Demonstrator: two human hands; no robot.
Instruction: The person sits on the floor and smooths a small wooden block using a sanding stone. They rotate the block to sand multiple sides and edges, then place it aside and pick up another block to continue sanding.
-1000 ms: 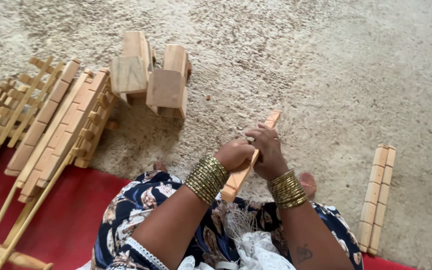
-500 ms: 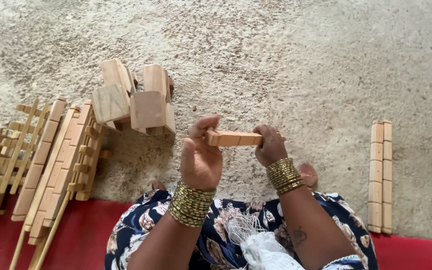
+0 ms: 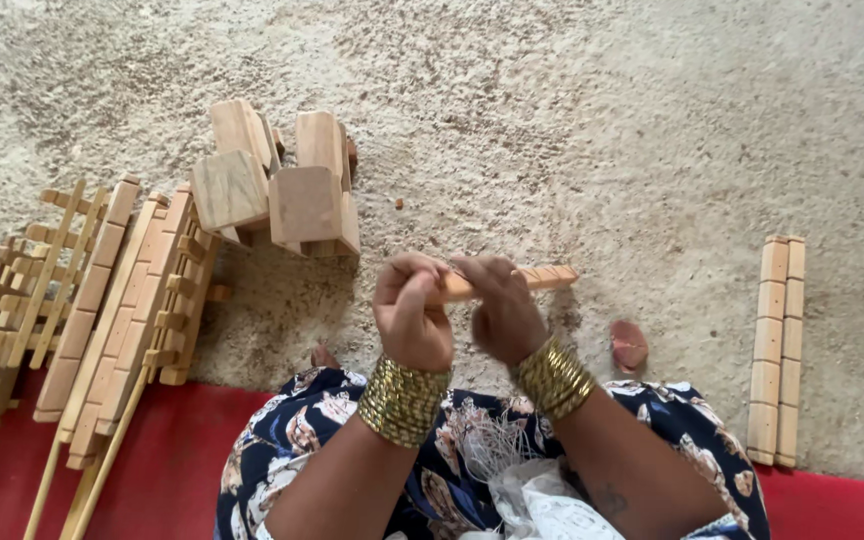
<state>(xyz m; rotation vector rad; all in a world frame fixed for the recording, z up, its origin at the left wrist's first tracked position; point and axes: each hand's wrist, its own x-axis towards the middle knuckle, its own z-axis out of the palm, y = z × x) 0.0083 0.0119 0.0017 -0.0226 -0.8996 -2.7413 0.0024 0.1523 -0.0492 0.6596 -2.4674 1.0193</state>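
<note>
Soft, even daylight fills the frame, bright without harshness. No glare anywhere on the pale, gritty sand floor (image 3: 602, 120). Shadows are faint and short: a dim patch sits under the chunky pale wooden blocks (image 3: 282, 190) in the upper left, another just below the two hands at centre. Focus holds well across the middle; the fingers look slightly smeared, and the lower corners soften.

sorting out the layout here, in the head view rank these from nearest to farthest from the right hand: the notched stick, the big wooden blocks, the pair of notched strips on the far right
1. The notched stick: held in the right hand, its end poking out to the right.
2. The big wooden blocks: up and to the left, beyond the left hand.
3. The pair of notched strips: lying on the floor by the right edge.
</note>
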